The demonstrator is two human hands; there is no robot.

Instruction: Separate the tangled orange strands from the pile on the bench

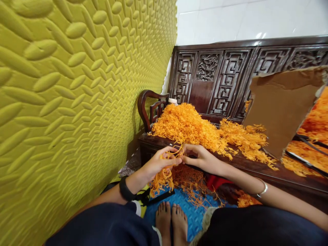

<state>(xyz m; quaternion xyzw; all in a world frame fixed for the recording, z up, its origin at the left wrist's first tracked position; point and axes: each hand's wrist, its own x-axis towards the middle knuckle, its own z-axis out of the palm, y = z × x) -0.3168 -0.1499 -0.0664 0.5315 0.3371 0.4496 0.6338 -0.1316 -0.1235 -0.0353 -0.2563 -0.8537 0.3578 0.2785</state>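
We hold a loose tangle of orange strands [164,179] in front of us, between our knees and the bench. Our left hand [162,160] has its thumb and fingers clamped on the strands, which loop over the fingers and hang below in thin, curly, string-like lengths. Our right hand [196,155] has its thumb and index fingertip pinched together on the strands, right by the left fingertips.

Behind our hands, a fluffy orange heap [183,123] of short, crinkled pieces sits on the bench [205,95], which is glossy dark wood with square-patterned carving and a curved armrest [144,107]. A torn-edged sheet of brown cardboard [279,109] leans at the right, with more orange stuff beyond it.

On our left rises a yellow panel [77,112] with a raised, leaf-like texture. Shiny white tiles [230,22] cover the wall behind. Our bare feet [163,217] rest on a textured blue mat [196,222].
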